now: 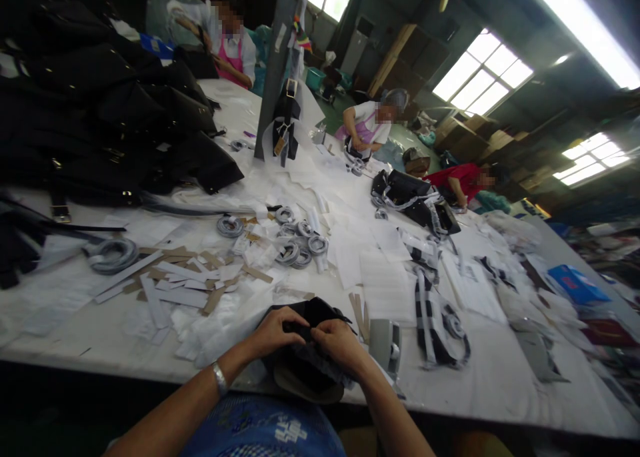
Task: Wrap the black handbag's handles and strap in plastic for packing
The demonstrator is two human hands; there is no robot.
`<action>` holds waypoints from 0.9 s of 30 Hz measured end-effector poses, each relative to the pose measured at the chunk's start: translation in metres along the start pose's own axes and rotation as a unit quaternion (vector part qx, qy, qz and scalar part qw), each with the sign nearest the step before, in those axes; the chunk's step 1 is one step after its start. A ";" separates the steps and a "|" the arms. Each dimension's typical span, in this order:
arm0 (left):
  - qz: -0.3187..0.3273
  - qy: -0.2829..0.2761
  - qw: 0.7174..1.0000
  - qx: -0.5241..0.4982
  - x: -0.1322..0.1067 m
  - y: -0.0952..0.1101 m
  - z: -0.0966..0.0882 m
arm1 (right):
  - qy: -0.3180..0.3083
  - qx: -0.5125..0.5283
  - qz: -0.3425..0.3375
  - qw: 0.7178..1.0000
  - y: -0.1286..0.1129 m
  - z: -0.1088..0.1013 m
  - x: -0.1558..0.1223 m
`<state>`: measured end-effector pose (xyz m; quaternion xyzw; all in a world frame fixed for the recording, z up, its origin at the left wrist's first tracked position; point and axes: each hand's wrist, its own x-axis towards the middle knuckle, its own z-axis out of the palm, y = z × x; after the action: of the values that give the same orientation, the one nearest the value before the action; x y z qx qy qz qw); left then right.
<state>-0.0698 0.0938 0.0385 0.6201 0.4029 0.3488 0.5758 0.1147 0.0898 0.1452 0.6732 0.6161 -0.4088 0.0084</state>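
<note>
A black bag (pixel 310 376) rests at the table's front edge, close against my body. My left hand (pixel 279 330) grips the bag's upper edge, thumb and fingers closed on the black material. Beside it, my right hand (pixel 336 340) pinches the same edge; the two hands almost meet. What lies between the fingertips is too small to make out. Right of the bag stands a grey tape dispenser (pixel 385 347). Crumpled white tissue paper (pixel 210 337) lies just left of my left hand.
Black bags (pixel 115 104) are heaped at the left. Loose card strips (pixel 185 280) and coiled grey straps (pixel 295 244) spread across the middle. A wrapped strap bundle (pixel 443 324) lies right. A metal post (pixel 275 64) rises from the table. Three people work along the far side.
</note>
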 end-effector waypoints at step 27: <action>-0.050 0.063 0.989 -0.126 -0.009 0.008 -0.001 | 0.132 -0.216 -0.088 0.963 -0.017 0.029 -0.017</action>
<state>-0.0742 0.0859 0.0472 0.4986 0.4213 0.4062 0.6395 0.0865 0.0654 0.1438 0.6467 0.7421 -0.1724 0.0365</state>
